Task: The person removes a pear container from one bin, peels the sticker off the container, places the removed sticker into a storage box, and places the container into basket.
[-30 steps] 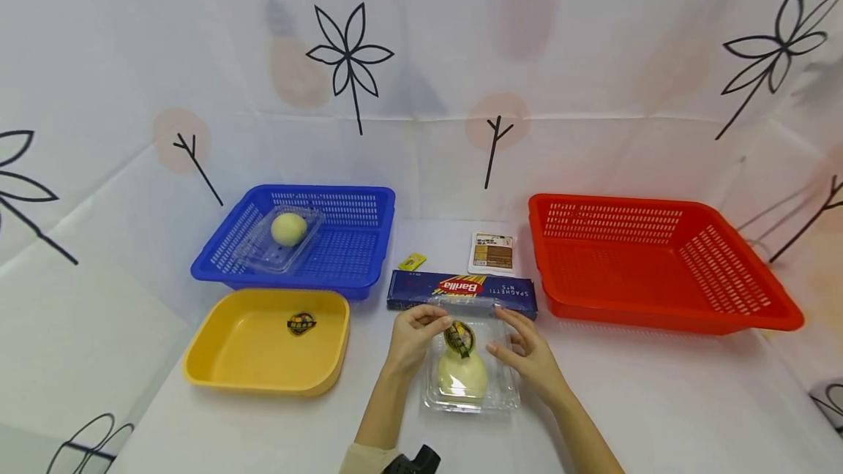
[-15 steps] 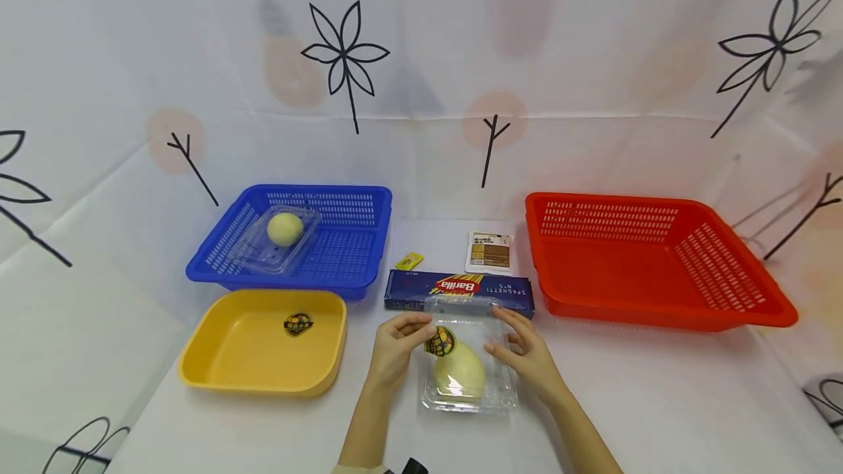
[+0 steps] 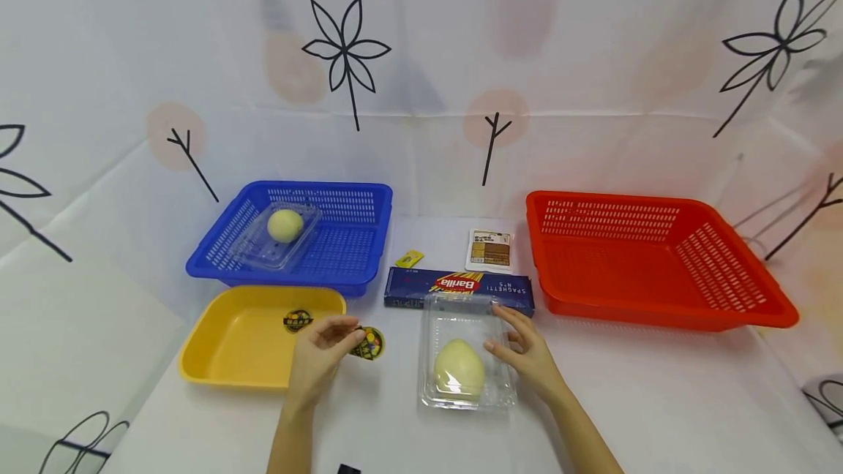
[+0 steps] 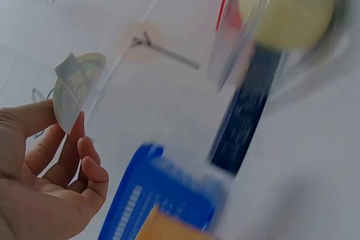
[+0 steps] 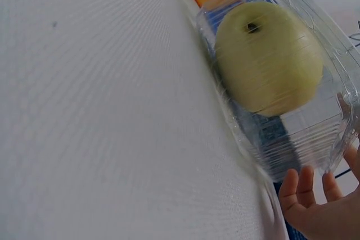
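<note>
My left hand (image 3: 317,360) pinches a round dark sticker (image 3: 372,343) with a colourful print, beside the yellow basin (image 3: 227,346). In the left wrist view the sticker's pale back shows, with part of it folded over. A clear plastic clamshell box (image 3: 497,386) sits on the table, one pale yellow-green fruit (image 3: 459,370) inside it. My right hand (image 3: 530,360) holds the box by its right side, thumb and index finger apart along the edge; in the right wrist view its fingertips (image 5: 305,177) are at the ribbed wall.
Another such sticker (image 3: 298,321) lies in the yellow basin. Behind stands a blue basket (image 3: 349,254) with a second boxed fruit (image 3: 285,226). A Barilla spaghetti box (image 3: 487,285), a small yellow packet (image 3: 410,259) and a flat packet (image 3: 489,250) lie mid-table. A red basket (image 3: 658,313) stands right.
My left hand has peeled the sticker off the clear box and carried it left, to beside the yellow basin. The right hand has stayed on the box.
</note>
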The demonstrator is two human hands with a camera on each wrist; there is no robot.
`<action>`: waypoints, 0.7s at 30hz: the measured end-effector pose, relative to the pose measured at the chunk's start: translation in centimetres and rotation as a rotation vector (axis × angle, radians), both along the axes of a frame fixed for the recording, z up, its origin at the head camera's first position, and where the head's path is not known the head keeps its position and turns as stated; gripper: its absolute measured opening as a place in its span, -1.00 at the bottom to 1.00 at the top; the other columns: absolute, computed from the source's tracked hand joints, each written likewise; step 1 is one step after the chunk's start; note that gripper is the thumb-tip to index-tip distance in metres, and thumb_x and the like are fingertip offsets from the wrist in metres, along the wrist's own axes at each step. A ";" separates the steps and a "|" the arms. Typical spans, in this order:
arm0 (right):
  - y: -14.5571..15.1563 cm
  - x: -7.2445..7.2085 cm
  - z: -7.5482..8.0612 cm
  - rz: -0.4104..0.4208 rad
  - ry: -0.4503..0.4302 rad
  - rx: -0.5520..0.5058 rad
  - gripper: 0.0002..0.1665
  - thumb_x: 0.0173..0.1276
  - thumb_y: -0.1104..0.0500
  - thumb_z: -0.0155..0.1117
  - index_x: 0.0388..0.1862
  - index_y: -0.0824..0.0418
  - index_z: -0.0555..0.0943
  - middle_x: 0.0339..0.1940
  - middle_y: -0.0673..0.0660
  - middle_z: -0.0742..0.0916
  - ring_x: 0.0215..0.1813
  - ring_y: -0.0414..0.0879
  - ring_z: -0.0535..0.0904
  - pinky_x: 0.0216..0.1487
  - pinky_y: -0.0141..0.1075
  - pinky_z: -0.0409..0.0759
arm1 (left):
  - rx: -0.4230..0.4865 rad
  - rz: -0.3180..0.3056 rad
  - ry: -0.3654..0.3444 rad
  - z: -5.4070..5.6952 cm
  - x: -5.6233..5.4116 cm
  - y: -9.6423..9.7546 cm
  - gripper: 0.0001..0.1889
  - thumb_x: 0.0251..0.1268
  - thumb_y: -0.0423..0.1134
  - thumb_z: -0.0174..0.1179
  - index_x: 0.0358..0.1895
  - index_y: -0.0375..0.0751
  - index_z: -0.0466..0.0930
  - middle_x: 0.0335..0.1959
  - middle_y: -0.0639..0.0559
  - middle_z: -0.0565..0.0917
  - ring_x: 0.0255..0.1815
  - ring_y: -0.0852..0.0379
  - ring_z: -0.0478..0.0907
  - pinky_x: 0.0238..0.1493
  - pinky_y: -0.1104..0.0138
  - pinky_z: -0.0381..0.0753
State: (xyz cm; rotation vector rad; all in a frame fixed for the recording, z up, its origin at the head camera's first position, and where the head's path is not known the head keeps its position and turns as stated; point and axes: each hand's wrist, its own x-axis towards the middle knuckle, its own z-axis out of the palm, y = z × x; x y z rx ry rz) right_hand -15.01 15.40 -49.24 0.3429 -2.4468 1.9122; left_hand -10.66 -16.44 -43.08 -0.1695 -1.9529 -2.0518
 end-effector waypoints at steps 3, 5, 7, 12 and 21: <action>0.0 0.0 0.0 -0.003 0.009 -0.006 -0.30 0.17 0.27 0.36 0.32 0.22 0.40 0.35 0.23 0.36 0.27 0.18 0.32 0.12 -0.39 0.42 | -0.036 0.101 -0.008 0.3 0.6 -2.5 -0.79 -0.02 -0.68 0.23 -0.28 -0.74 0.48 -0.42 0.12 0.67 -0.40 0.27 0.58 -0.30 0.52 0.59; 0.0 -0.1 -0.1 0.001 0.024 -0.008 -0.30 0.16 0.28 0.36 0.31 0.24 0.40 0.34 0.24 0.37 0.26 0.18 0.34 0.11 -0.39 0.43 | -0.076 0.186 -0.051 0.4 1.0 -4.2 -0.80 0.00 -0.66 0.24 -0.27 -0.72 0.50 -0.44 0.15 0.67 -0.40 0.29 0.59 -0.29 0.53 0.59; 0.0 -0.1 -0.2 0.002 0.039 -0.008 -0.31 0.16 0.29 0.36 0.31 0.26 0.41 0.33 0.25 0.38 0.23 0.19 0.35 0.10 -0.38 0.45 | -0.120 0.267 -0.098 0.5 1.4 -5.7 -0.80 0.03 -0.61 0.26 -0.26 -0.68 0.52 -0.45 0.18 0.67 -0.40 0.30 0.58 -0.29 0.56 0.57; 0.1 -0.1 -0.2 -0.006 0.046 -0.002 -0.31 0.16 0.28 0.37 0.30 0.25 0.42 0.32 0.25 0.39 0.21 0.19 0.38 0.10 -0.36 0.45 | -0.182 0.347 -0.142 0.4 1.5 -9.2 -0.80 0.07 -0.55 0.27 -0.24 -0.62 0.55 -0.46 0.24 0.67 -0.40 0.33 0.55 -0.33 0.60 0.53; 0.1 -0.2 -0.2 0.009 0.050 -0.021 -0.31 0.16 0.30 0.36 0.31 0.26 0.41 0.33 0.26 0.38 0.20 0.22 0.39 0.07 -0.39 0.47 | -0.424 0.273 -0.208 -0.2 1.0 -13.9 -0.74 0.14 -0.47 0.25 -0.16 -0.63 0.52 -0.38 0.42 0.58 -0.35 0.45 0.50 -0.34 0.59 0.54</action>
